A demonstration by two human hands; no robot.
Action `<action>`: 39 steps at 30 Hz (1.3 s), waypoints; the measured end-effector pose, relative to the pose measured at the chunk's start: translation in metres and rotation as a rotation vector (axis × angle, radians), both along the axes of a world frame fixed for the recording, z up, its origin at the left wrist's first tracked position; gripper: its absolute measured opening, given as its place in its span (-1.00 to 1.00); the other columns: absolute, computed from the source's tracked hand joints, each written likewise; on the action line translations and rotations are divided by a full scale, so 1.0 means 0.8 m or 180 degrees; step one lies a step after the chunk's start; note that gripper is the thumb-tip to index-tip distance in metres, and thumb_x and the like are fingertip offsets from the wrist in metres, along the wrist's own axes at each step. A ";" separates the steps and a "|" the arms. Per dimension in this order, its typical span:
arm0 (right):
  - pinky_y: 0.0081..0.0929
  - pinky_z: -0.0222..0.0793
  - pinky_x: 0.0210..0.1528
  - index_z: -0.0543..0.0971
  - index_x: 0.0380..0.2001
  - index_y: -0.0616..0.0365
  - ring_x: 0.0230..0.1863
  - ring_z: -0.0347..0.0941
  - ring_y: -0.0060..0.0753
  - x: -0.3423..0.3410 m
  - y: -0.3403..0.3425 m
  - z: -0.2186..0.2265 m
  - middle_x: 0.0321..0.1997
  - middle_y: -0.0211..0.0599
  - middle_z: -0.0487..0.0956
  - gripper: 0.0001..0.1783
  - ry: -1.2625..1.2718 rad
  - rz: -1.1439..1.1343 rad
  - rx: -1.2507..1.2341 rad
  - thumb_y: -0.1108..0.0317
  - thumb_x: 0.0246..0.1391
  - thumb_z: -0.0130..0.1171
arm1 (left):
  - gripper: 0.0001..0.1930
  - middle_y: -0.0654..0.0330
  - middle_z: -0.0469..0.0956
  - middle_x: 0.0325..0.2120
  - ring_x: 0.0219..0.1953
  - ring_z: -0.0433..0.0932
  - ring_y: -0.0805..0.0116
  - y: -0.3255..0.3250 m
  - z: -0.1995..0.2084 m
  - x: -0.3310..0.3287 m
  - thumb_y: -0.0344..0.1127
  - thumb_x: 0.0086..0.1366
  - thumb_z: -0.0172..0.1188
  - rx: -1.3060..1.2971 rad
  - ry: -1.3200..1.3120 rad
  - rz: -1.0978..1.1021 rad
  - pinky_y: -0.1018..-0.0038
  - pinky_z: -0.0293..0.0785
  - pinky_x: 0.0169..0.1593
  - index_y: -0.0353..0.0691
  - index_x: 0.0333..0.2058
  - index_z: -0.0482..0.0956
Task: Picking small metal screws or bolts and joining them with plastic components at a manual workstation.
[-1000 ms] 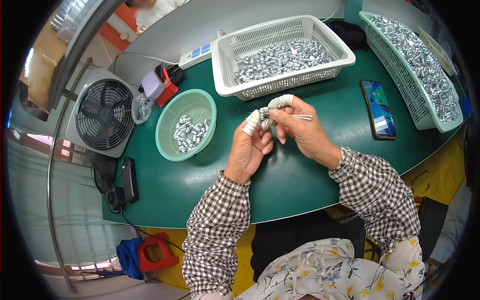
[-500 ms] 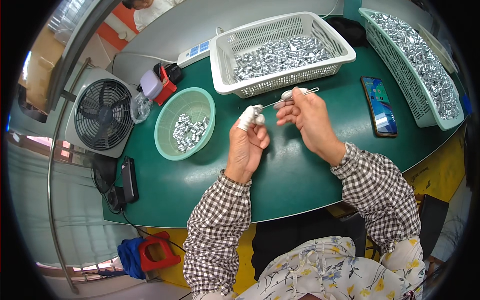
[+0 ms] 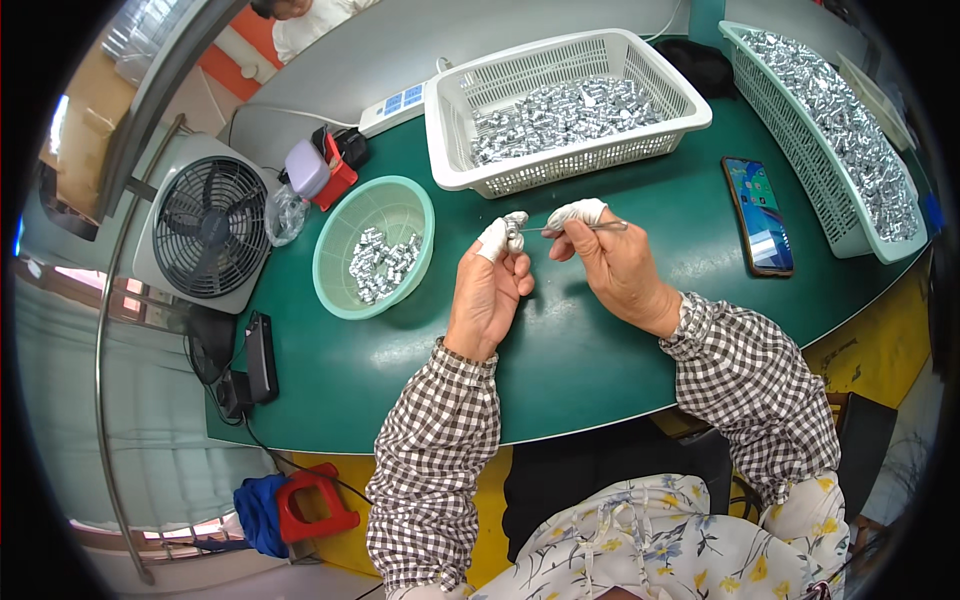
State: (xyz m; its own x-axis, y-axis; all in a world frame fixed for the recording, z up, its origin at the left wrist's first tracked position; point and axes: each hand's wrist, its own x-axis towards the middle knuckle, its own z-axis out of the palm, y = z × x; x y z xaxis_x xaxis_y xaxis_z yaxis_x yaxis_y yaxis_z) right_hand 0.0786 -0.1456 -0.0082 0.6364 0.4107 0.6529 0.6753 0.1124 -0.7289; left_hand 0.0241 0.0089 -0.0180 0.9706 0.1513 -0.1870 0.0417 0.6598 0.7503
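Observation:
My left hand (image 3: 485, 290) pinches a small silver metal part (image 3: 513, 233) between its thumb and wrapped forefinger. White finger covers are on those fingertips. A thin metal rod tool (image 3: 603, 227) with a looped end lies in the closed grip of my right hand (image 3: 620, 265), whose forefinger is also wrapped in white. The rod's tip reaches left to the part; whether it is inside, I cannot tell. Loose silver metal parts (image 3: 385, 262) lie in the light green round basket (image 3: 333, 225) left of my hands. A heap of similar parts (image 3: 565, 115) fills the white rectangular basket (image 3: 455, 180) beyond.
A second long basket (image 3: 795, 140) of silver parts stands at the far right, with a phone (image 3: 757, 215) beside it. At the left are a fan (image 3: 210, 225), a red holder (image 3: 337, 183) and a black box (image 3: 260, 357). A power strip (image 3: 393, 108) lies behind.
My right hand has lowered slightly, and the rod tool now lies nearly level instead of slanting up to the right. My left hand has barely moved.

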 end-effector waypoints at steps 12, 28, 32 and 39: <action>-0.58 0.41 -0.42 0.46 -0.30 0.33 -0.45 0.49 -0.46 -0.001 0.001 -0.005 -0.41 -0.23 0.51 -0.85 -0.0477 0.0000 -0.0227 0.46 0.16 -0.07 | -0.77 0.36 0.39 -0.51 -0.56 0.31 0.58 0.000 0.000 -0.001 -0.24 0.30 -0.03 -0.0037 0.0046 -0.0038 0.62 0.24 -0.58 -0.23 -0.17 0.41; -0.53 0.43 -0.30 0.48 -0.32 0.33 -0.38 0.51 -0.30 0.006 0.004 -0.002 -0.30 -0.14 0.55 -0.90 -0.0750 0.0000 -0.0213 0.54 0.07 0.02 | -0.80 0.37 0.34 -0.53 -0.59 0.29 0.61 -0.006 0.008 -0.005 -0.24 0.30 -0.03 0.0293 -0.0216 -0.0191 0.68 0.18 -0.63 -0.22 -0.20 0.41; -0.55 0.42 -0.31 0.49 -0.32 0.32 -0.38 0.52 -0.32 0.013 -0.002 0.000 -0.33 -0.15 0.56 -0.86 -0.0543 0.0037 -0.0256 0.47 0.11 -0.01 | -0.80 0.37 0.33 -0.53 -0.60 0.27 0.61 -0.002 0.007 -0.004 -0.24 0.31 -0.03 0.0559 -0.0179 -0.0195 0.68 0.17 -0.64 -0.22 -0.20 0.40; -0.58 0.41 -0.37 0.51 -0.32 0.29 -0.35 0.53 -0.39 0.016 0.000 -0.003 -0.37 -0.22 0.58 -0.80 -0.0799 -0.0071 -0.0219 0.39 0.16 -0.06 | -0.80 0.38 0.32 -0.54 -0.62 0.25 0.62 -0.001 0.008 -0.003 -0.23 0.31 -0.04 0.0624 -0.0122 -0.0216 0.69 0.15 -0.64 -0.22 -0.21 0.40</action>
